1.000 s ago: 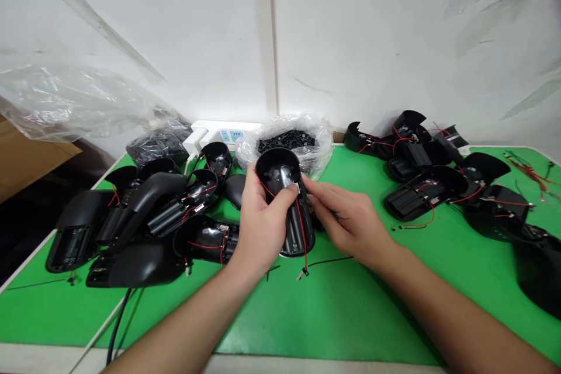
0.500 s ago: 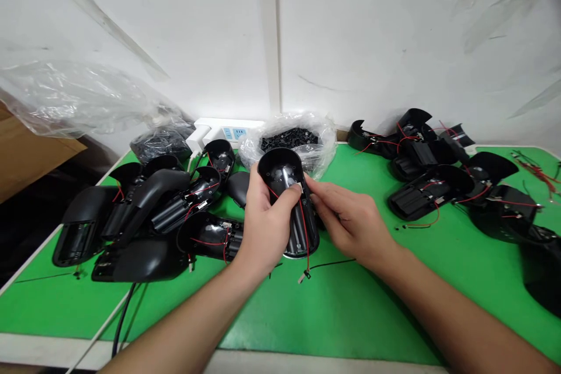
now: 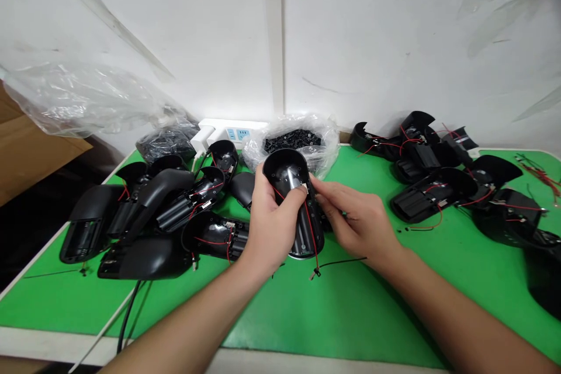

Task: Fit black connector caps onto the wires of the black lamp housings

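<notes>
My left hand (image 3: 274,216) is closed around a black plastic housing (image 3: 309,236) with a rounded, hollow upper end, held tilted above the table. Its thumb presses inside the right wall, beside a small white connector (image 3: 304,186). A red wire (image 3: 312,228) runs down the housing and hangs past its lower end, with a black wire (image 3: 342,262) near its tip. My right hand (image 3: 357,216) has thumb and fingers pinched against the housing's right edge; whatever lies between the fingertips is hidden.
Several similar black housings (image 3: 153,257) with red wires lie at the left, and more housings (image 3: 432,196) at the right. Behind are a plastic bag of small black parts (image 3: 293,139) and a white power strip (image 3: 223,127). Loose red wires (image 3: 541,174) lie far right on the green tabletop (image 3: 272,327).
The whole view has shifted slightly, so everything appears a little further right. Both hands keep the same hold on the housing, and the wire end hanging below it has swung slightly.
</notes>
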### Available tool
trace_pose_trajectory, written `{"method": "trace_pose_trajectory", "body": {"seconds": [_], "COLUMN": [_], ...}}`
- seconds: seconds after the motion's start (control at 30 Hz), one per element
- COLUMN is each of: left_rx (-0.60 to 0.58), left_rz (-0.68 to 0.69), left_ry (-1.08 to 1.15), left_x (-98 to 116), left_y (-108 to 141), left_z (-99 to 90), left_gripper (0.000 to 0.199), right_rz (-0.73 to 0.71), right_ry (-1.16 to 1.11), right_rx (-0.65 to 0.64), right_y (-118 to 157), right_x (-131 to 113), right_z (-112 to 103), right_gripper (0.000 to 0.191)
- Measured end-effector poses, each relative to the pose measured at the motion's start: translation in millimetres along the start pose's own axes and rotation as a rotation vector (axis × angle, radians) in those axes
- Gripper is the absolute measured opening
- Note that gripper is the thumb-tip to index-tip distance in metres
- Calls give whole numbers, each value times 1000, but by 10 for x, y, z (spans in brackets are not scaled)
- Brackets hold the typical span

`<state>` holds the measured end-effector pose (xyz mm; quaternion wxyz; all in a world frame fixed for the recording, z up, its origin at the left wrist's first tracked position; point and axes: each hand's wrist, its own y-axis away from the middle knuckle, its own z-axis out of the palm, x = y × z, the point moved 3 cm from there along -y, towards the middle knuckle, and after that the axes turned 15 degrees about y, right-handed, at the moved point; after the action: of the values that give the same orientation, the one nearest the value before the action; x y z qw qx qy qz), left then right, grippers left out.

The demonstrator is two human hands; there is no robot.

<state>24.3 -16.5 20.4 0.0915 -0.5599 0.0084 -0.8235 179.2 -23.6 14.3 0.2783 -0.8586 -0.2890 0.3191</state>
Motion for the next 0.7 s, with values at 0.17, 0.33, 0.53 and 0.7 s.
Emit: {"method": "trace_pose_trajectory", "body": {"seconds": [0.17,0.33,0.53,0.7], "left_rx": [-11,-33,-40,-36], "left_rz": [10,13,27,5], "left_ry": [3,20,28,35], "left_x": [8,5,6,11], "left_y": [14,21,38,33], "left_z": [-9,-12,0,1], "left_gripper": [31,31,31,30], "right_rz": [13,22,46,90], "right_ry": [22,29,-9,-56], "right_rx": [4,17,38,26], "right_y": [11,15,15,-15], "right_x": [-10,-30,-38,-6], "right_z": [10,14,5,-4], "right_gripper": [50,50,47,45]}}
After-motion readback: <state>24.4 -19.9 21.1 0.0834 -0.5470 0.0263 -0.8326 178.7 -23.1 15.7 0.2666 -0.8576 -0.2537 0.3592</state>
